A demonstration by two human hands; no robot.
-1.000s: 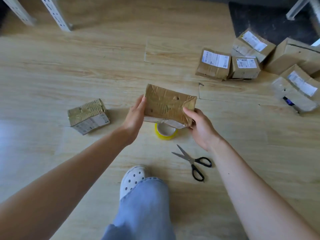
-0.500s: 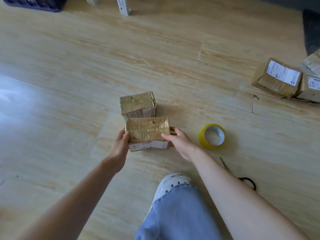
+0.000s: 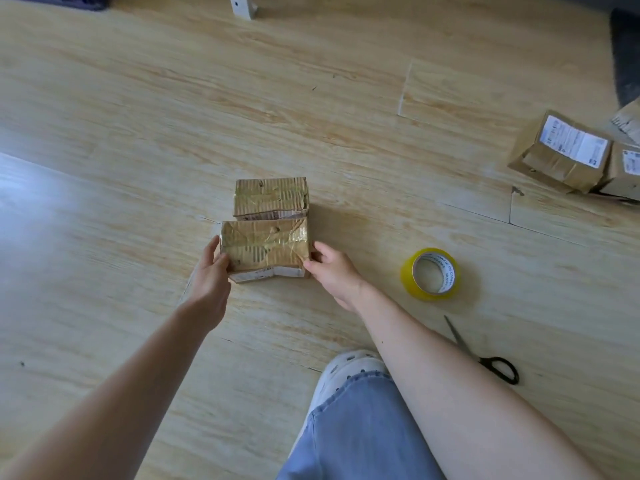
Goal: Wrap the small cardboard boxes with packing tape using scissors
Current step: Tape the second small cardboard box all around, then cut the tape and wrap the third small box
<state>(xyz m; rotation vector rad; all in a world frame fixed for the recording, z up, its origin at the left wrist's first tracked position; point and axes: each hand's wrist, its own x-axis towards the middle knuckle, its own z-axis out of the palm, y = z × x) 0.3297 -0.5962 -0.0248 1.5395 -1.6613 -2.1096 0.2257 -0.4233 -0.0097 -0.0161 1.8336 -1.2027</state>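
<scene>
Down on the pale wooden floor (image 3: pixel 138 150), the near wrapped box (image 3: pixel 265 245) serves as the marker for everything else. Far to its right and somewhat beyond it sit the unwrapped boxes (image 3: pixel 557 157), plain cardboard with white labels, well apart from both hands. Directly behind it, touching or all but touching its back edge, stands the far wrapped box (image 3: pixel 272 197), glossy with tape like its neighbour. The near wrapped box lies with its long axis running left to right and appears to rest on the boards. The left hand (image 3: pixel 211 275) grips its left end, thumb up along the side and fingers curled at the near corner. The right hand (image 3: pixel 332 271) pinches its right end, fingers bent against the tape. Right of the box, nearer than the plain cartons, the tape roll (image 3: pixel 431 275) lies flat. Further right and closer to the person lie the scissors (image 3: pixel 486 362), blades together. This box looks finished, so the likely next step is letting go and fetching a fresh carton. All of that lies rightward, which makes the right hand the nearer one.
</scene>
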